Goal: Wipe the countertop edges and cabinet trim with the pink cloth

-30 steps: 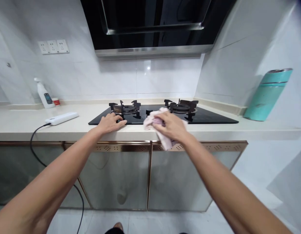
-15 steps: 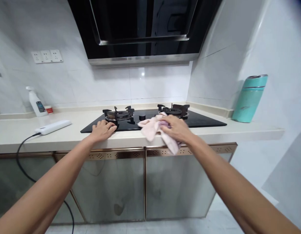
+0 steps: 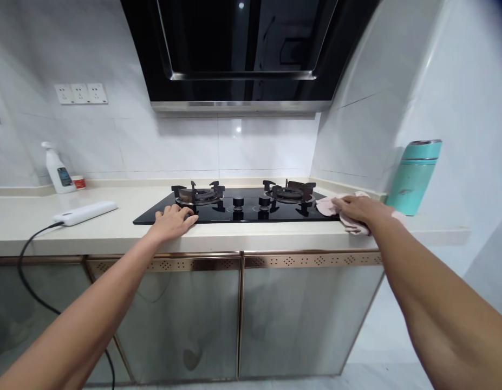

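Right grip (image 3: 358,209): at four o'clock, counting from the middle of the black hob (image 3: 212,215) with twelve at its back; palm down, fingers together, pressing the pale pink cloth (image 3: 327,206) beneath me.
Left grip (image 3: 173,221): at eight o'clock, without cloth, fingers loosely parted and resting on the hob's front edge.
Change: half a second ago I had the cloth at the middle of the hob's front, between five and six o'clock; now it is over to the right, while my left has hardly moved.
Meaning for the work: contact has passed, as I judge it, to the right front corner, where the cloth laps onto the table (image 3: 124,197); the middle front lies uncovered.
Back wall (image 3: 186,146): pale and tiled, at twelve.
Cabinet doors (image 3: 186,319): greyish panels below the table, at six.
Hood (image 3: 210,54): black, steel-edged, overhead at twelve.
Turquoise bottle (image 3: 415,181): at three, just past my right; I cannot tell whether the cloth touches it.
Spray bottle (image 3: 59,172): white, at ten.
White device (image 3: 86,213): at nine, a black cable (image 3: 26,279) running from it.
Red-and-white tub (image 3: 79,183): beside the spray bottle.
Knobs (image 3: 238,202): two in plain view, near six.
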`<state>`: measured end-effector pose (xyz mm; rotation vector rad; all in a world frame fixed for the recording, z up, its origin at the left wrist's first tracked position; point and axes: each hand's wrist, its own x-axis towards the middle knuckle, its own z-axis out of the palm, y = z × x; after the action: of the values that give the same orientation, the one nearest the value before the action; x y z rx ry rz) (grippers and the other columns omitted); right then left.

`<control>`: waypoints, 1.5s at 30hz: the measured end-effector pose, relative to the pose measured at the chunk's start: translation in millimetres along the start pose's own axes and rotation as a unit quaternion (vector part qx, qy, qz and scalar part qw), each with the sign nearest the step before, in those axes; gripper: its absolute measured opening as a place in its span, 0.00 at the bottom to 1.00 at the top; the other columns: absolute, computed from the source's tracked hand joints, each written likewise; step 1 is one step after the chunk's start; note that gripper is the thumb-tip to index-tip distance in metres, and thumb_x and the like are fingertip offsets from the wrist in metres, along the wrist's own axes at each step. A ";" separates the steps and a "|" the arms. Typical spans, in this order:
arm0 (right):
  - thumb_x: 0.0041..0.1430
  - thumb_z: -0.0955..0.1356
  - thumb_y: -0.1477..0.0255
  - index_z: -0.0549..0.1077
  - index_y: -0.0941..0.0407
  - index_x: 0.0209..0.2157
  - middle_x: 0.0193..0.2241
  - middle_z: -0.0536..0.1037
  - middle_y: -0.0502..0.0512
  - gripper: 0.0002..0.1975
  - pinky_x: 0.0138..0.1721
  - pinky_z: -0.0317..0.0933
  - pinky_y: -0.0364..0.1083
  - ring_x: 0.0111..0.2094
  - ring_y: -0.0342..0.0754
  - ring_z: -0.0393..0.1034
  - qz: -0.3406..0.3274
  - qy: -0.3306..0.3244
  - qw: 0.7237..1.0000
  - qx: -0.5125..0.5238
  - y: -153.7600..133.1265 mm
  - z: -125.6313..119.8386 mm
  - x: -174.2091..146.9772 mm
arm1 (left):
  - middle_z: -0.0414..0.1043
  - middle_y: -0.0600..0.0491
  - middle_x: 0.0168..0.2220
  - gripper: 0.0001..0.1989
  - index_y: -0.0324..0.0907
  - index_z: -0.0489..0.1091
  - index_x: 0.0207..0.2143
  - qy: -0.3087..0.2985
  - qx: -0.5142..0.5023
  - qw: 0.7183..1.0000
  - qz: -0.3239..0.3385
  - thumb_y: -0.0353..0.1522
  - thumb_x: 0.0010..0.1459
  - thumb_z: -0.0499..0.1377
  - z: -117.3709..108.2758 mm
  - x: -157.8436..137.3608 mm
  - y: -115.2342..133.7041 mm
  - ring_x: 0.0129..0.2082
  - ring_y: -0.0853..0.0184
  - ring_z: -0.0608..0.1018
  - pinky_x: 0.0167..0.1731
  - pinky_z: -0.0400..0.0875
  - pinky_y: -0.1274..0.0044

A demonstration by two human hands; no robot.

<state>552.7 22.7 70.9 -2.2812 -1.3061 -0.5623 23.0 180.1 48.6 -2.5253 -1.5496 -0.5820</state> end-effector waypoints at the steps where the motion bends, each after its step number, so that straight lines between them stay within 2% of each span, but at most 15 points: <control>1: 0.57 0.63 0.44 0.77 0.49 0.42 0.44 0.74 0.63 0.26 0.44 0.55 0.79 0.48 0.72 0.67 0.005 -0.019 1.000 -0.017 -10.2 -0.4 1.6 | 0.68 0.42 0.54 0.30 0.53 0.70 0.55 0.001 -0.001 1.000 -0.001 0.55 0.63 0.41 -0.2 -0.2 0.6 0.59 0.47 0.66 0.56 0.59 0.52; 3: 0.54 0.65 0.42 0.77 0.49 0.43 0.46 0.73 0.63 0.28 0.45 0.57 0.76 0.48 0.71 0.67 0.030 -0.053 0.996 -0.063 -33.3 -3.7 -1.3 | 0.68 0.43 0.54 0.30 0.52 0.70 0.55 0.004 -0.002 1.000 -0.001 0.54 0.63 0.41 -1.1 -1.5 2.1 0.59 0.47 0.66 0.56 0.59 0.52; 4: 0.55 0.65 0.43 0.77 0.49 0.44 0.47 0.73 0.64 0.28 0.45 0.58 0.75 0.47 0.70 0.68 0.016 -0.062 0.995 -0.073 -44.9 -6.0 -5.5 | 0.69 0.43 0.54 0.30 0.52 0.70 0.55 0.004 -0.003 1.000 -0.001 0.54 0.63 0.41 -1.7 -2.5 2.9 0.59 0.47 0.66 0.57 0.59 0.52; 8: 0.63 0.63 0.51 0.77 0.49 0.47 0.47 0.73 0.65 0.22 0.41 0.63 0.62 0.42 0.62 0.70 -0.063 -0.073 0.993 -0.062 -87.4 -13.4 -33.6 | 0.68 0.42 0.55 0.30 0.51 0.70 0.56 -0.002 -0.007 1.000 -0.001 0.53 0.63 0.42 -5.4 -7.3 6.5 0.59 0.47 0.65 0.57 0.58 0.52; 11: 0.64 0.62 0.56 0.76 0.50 0.48 0.44 0.74 0.62 0.19 0.37 0.64 0.53 0.37 0.54 0.69 -0.136 -0.070 0.988 -0.021 -126.4 -17.5 -62.5 | 0.67 0.41 0.57 0.30 0.50 0.69 0.57 -0.006 -0.010 1.000 -0.003 0.53 0.64 0.41 -7.5 -9.6 7.9 0.60 0.47 0.65 0.57 0.58 0.52; 13: 0.64 0.64 0.58 0.77 0.50 0.48 0.43 0.73 0.60 0.18 0.38 0.62 0.50 0.37 0.52 0.69 -0.205 -0.064 0.976 0.013 -159.2 -20.6 -84.1 | 0.67 0.41 0.56 0.30 0.51 0.69 0.57 -0.002 -0.009 1.000 -0.004 0.52 0.64 0.41 -7.8 -9.9 7.5 0.60 0.48 0.65 0.57 0.58 0.52; 16: 0.63 0.65 0.59 0.77 0.49 0.47 0.44 0.73 0.57 0.15 0.43 0.60 0.49 0.41 0.52 0.67 -0.317 -0.056 0.944 0.071 -206.8 -24.9 -111.0 | 0.67 0.42 0.56 0.30 0.52 0.69 0.57 0.001 -0.003 1.000 -0.006 0.52 0.64 0.40 -7.1 -8.6 5.2 0.60 0.48 0.65 0.57 0.58 0.53; 19: 0.64 0.65 0.60 0.76 0.47 0.48 0.44 0.72 0.54 0.14 0.45 0.58 0.49 0.42 0.51 0.66 -0.380 -0.062 0.916 0.109 -228.4 -26.3 -118.0 | 0.67 0.42 0.57 0.29 0.54 0.69 0.57 -0.003 0.005 1.000 -0.007 0.51 0.64 0.40 -6.4 -6.0 2.4 0.60 0.48 0.66 0.57 0.58 0.52; 21: 0.64 0.65 0.62 0.76 0.47 0.48 0.45 0.71 0.54 0.14 0.45 0.57 0.49 0.42 0.51 0.66 -0.377 -0.062 0.920 0.094 -220.0 -25.2 -109.4 | 0.67 0.43 0.57 0.29 0.55 0.69 0.58 -0.005 0.009 1.000 -0.007 0.51 0.64 0.40 -6.4 -4.3 1.2 0.60 0.48 0.66 0.57 0.59 0.52; 23: 0.63 0.65 0.63 0.76 0.47 0.48 0.46 0.71 0.56 0.14 0.45 0.58 0.50 0.42 0.52 0.66 -0.331 -0.058 0.939 0.066 -194.8 -22.6 -92.8 | 0.68 0.43 0.57 0.29 0.56 0.69 0.58 -0.005 0.011 1.000 -0.007 0.51 0.63 0.40 -6.4 -2.9 0.6 0.60 0.48 0.66 0.56 0.60 0.52; 27: 0.65 0.63 0.62 0.75 0.51 0.51 0.47 0.72 0.61 0.18 0.45 0.60 0.53 0.43 0.55 0.67 -0.178 -0.038 0.983 -0.009 -117.4 -15.6 -50.7 | 0.69 0.44 0.55 0.30 0.56 0.70 0.57 -0.001 0.013 1.000 -0.004 0.53 0.63 0.40 -5.4 -0.2 -0.9 0.59 0.47 0.67 0.56 0.61 0.51; 32: 0.66 0.60 0.58 0.75 0.50 0.53 0.53 0.70 0.64 0.22 0.50 0.59 0.60 0.51 0.62 0.66 -0.005 -0.011 0.995 -0.101 -22.8 -12.9 -21.3 | 0.70 0.46 0.54 0.29 0.59 0.71 0.55 0.001 0.017 1.000 -0.008 0.53 0.62 0.41 -2.3 4.1 -5.5 0.59 0.47 0.67 0.55 0.61 0.52; 36: 0.64 0.60 0.57 0.74 0.49 0.54 0.54 0.70 0.66 0.23 0.46 0.60 0.60 0.48 0.63 0.67 0.102 0.022 0.991 -0.082 20.0 -18.3 -30.1 | 0.70 0.46 0.55 0.28 0.58 0.71 0.55 -0.003 0.012 1.000 -0.007 0.53 0.62 0.42 -2.5 4.1 -6.6 0.60 0.47 0.66 0.56 0.61 0.52; 42: 0.64 0.59 0.57 0.75 0.52 0.52 0.49 0.71 0.71 0.23 0.41 0.59 0.58 0.46 0.65 0.68 0.094 0.083 0.987 -0.099 36.6 -30.1 -60.8 | 0.71 0.47 0.54 0.29 0.58 0.72 0.54 0.010 -0.003 1.000 0.000 0.54 0.62 0.41 -1.8 1.3 -6.5 0.59 0.46 0.67 0.56 0.61 0.53; 45: 0.64 0.59 0.56 0.75 0.51 0.51 0.49 0.71 0.73 0.23 0.42 0.59 0.60 0.49 0.67 0.67 0.130 0.123 0.978 -0.107 62.4 -31.7 -77.1 | 0.71 0.47 0.53 0.29 0.57 0.72 0.54 0.015 -0.005 1.000 0.000 0.54 0.62 0.41 -0.1 1.5 -6.7 0.58 0.46 0.68 0.56 0.61 0.53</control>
<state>567.2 -76.7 43.1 -2.4103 -0.8482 -0.8936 17.7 184.5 48.7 -2.5127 -1.5397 -0.6259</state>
